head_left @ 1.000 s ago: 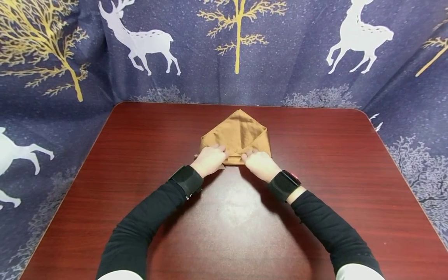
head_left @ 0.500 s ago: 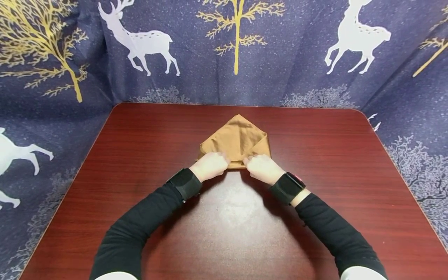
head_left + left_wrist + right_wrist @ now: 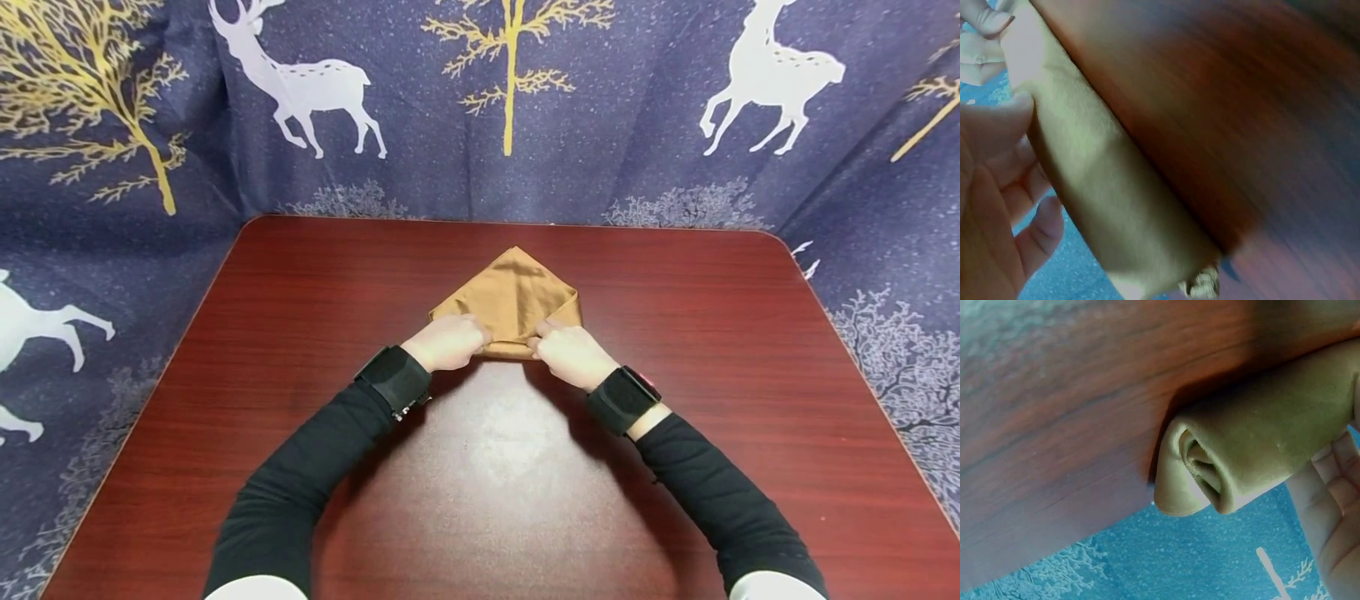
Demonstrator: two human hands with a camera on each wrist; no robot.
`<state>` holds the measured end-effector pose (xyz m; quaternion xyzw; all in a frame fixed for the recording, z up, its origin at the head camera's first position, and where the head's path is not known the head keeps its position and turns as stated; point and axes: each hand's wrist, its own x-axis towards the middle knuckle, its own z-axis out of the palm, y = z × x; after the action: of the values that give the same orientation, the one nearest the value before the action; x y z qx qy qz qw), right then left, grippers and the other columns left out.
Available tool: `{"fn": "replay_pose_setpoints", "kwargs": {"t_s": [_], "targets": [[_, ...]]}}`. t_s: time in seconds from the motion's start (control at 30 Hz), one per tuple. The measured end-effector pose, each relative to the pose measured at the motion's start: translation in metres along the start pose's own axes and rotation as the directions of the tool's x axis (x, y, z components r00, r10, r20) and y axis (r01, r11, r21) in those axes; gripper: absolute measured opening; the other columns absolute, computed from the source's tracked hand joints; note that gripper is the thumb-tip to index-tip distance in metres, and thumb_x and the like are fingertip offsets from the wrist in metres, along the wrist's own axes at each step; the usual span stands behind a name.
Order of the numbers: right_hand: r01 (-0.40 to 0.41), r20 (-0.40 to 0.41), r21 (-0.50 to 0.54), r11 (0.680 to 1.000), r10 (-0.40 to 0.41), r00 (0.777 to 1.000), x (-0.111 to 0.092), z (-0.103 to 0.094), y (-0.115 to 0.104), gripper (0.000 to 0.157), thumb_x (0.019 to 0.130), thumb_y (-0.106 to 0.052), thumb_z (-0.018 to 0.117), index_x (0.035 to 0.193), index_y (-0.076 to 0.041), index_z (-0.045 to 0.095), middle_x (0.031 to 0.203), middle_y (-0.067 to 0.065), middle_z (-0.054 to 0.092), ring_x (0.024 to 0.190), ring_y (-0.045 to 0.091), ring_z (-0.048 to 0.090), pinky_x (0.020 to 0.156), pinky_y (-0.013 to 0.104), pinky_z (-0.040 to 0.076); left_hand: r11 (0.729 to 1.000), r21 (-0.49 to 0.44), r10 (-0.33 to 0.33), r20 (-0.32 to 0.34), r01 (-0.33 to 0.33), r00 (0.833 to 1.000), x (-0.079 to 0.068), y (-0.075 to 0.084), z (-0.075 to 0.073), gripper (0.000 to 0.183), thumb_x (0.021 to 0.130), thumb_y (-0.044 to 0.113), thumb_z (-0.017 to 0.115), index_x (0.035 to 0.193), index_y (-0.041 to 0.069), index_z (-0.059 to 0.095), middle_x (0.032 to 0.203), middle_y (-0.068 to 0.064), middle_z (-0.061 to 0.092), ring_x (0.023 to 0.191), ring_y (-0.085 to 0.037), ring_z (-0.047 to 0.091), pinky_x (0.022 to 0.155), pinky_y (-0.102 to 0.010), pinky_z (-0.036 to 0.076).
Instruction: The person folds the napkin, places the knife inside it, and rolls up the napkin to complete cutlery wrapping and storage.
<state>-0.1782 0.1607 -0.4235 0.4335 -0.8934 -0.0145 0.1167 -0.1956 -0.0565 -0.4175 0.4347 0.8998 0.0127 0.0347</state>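
Observation:
A golden-brown cloth (image 3: 504, 292) lies near the table's far side, its far end folded to a point and its near edge rolled into a flat band. At the left of that band, my left hand (image 3: 450, 342) grips the roll. My right hand (image 3: 574, 357) holds the same roll farther right, and a stretch of it shows between the hands. In the left wrist view the thumb (image 3: 1013, 119) is at the edge of the cloth roll (image 3: 1104, 169). Layered folds show at the open end of the rolled cloth (image 3: 1200, 465) in the right wrist view, with the palm (image 3: 1341, 506) behind it.
The reddish-brown wooden table (image 3: 300, 275) has rounded far corners. A dark blue curtain (image 3: 420, 183) with white deer and yellow trees hangs behind it and along both sides. Black bands sit on both wrists.
The cloth's pointed tip has come slightly nearer to me along with its rolled near edge. My right hand has shifted a little to the right and nearer; the left stays about where it was.

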Motion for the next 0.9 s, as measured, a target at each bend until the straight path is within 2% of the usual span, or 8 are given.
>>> {"fn": "replay_pose_setpoints", "kwargs": {"t_s": [0.1, 0.2, 0.37, 0.47, 0.57, 0.7, 0.8, 0.9], "targets": [[-0.011, 0.008, 0.007, 1.000, 0.011, 1.000, 0.001, 0.001, 0.001, 0.012, 0.068, -0.001, 0.066, 0.076, -0.008, 0.062, 0.073, 0.006, 0.051, 0.069, 0.021, 0.051, 0.051, 0.031, 0.043, 1.000, -0.010, -0.023, 0.038, 0.024, 0.999, 0.003, 0.000, -0.001, 0.014, 0.073, -0.001, 0.058, 0.077, 0.013, 0.058, 0.072, 0.000, 0.055, 0.076, -0.017, 0.055, 0.061, -0.032, 0.044], [-0.027, -0.022, 0.003, 1.000, 0.027, 0.999, 0.002, 0.004, 0.002, 0.019, 0.066, 0.002, 0.063, 0.082, -0.005, 0.056, 0.069, 0.007, 0.052, 0.064, 0.023, 0.053, 0.048, 0.033, 0.043, 0.999, -0.019, -0.043, 0.027, 0.044, 0.999, 0.006, -0.001, -0.001, 0.016, 0.072, -0.002, 0.059, 0.081, 0.012, 0.058, 0.075, -0.001, 0.056, 0.073, -0.017, 0.056, 0.061, -0.032, 0.045], [-0.038, -0.116, -0.001, 0.999, 0.038, 0.992, 0.003, 0.009, 0.003, 0.023, 0.067, -0.001, 0.064, 0.083, -0.006, 0.049, 0.061, 0.008, 0.052, 0.055, 0.025, 0.053, 0.044, 0.035, 0.041, 1.000, -0.011, -0.029, -0.086, 0.028, 0.996, 0.007, -0.001, -0.001, 0.026, 0.072, -0.003, 0.061, 0.093, 0.012, 0.056, 0.087, -0.005, 0.055, 0.073, -0.021, 0.058, 0.062, -0.032, 0.046], [-0.038, -0.125, -0.030, 0.999, 0.034, 0.992, 0.003, 0.011, 0.003, 0.019, 0.068, -0.004, 0.065, 0.083, -0.008, 0.053, 0.066, 0.008, 0.056, 0.061, 0.025, 0.054, 0.047, 0.035, 0.043, 1.000, 0.016, -0.015, -0.148, 0.017, 0.989, 0.007, -0.001, 0.000, 0.027, 0.072, -0.003, 0.061, 0.093, 0.014, 0.055, 0.086, -0.004, 0.055, 0.070, -0.021, 0.058, 0.059, -0.031, 0.046], [-0.047, -0.114, -0.078, 0.996, 0.038, 0.993, 0.003, 0.012, 0.002, 0.013, 0.072, -0.005, 0.063, 0.083, -0.009, 0.058, 0.075, 0.008, 0.057, 0.070, 0.025, 0.054, 0.053, 0.034, 0.045, 0.997, 0.067, -0.023, -0.188, 0.036, 0.982, 0.007, 0.001, 0.002, 0.020, 0.075, 0.002, 0.061, 0.089, 0.016, 0.058, 0.084, -0.002, 0.054, 0.071, -0.019, 0.057, 0.055, -0.031, 0.046], [-0.039, -0.119, -0.148, 0.988, 0.021, 0.993, 0.003, 0.011, -0.002, 0.011, 0.075, 0.000, 0.058, 0.081, -0.008, 0.063, 0.080, 0.009, 0.054, 0.076, 0.025, 0.051, 0.056, 0.032, 0.046, 0.992, 0.105, -0.051, -0.205, 0.074, 0.977, 0.008, 0.007, 0.007, 0.003, 0.079, 0.017, 0.060, 0.080, 0.015, 0.062, 0.081, 0.000, 0.053, 0.074, -0.016, 0.055, 0.054, -0.030, 0.046], [-0.015, -0.127, -0.188, 0.982, -0.009, 0.992, 0.003, 0.009, -0.005, 0.010, 0.075, 0.001, 0.056, 0.078, -0.005, 0.063, 0.078, 0.010, 0.052, 0.071, 0.024, 0.050, 0.052, 0.031, 0.045, 0.991, 0.106, -0.058, -0.205, 0.081, 0.977, 0.008, 0.011, 0.008, 0.012, 0.075, 0.025, 0.064, 0.076, 0.012, 0.064, 0.080, 0.000, 0.051, 0.076, -0.017, 0.053, 0.058, -0.031, 0.047], [-0.004, -0.133, -0.215, 0.977, -0.025, 0.991, 0.003, 0.009, -0.007, 0.009, 0.076, -0.001, 0.055, 0.077, -0.003, 0.063, 0.077, 0.010, 0.052, 0.068, 0.022, 0.050, 0.050, 0.030, 0.045, 0.986, 0.135, -0.066, -0.199, 0.094, 0.978, 0.009, 0.014, 0.007, 0.021, 0.071, 0.029, 0.070, 0.079, 0.010, 0.065, 0.083, -0.002, 0.051, 0.079, -0.019, 0.052, 0.061, -0.031, 0.047]]}}
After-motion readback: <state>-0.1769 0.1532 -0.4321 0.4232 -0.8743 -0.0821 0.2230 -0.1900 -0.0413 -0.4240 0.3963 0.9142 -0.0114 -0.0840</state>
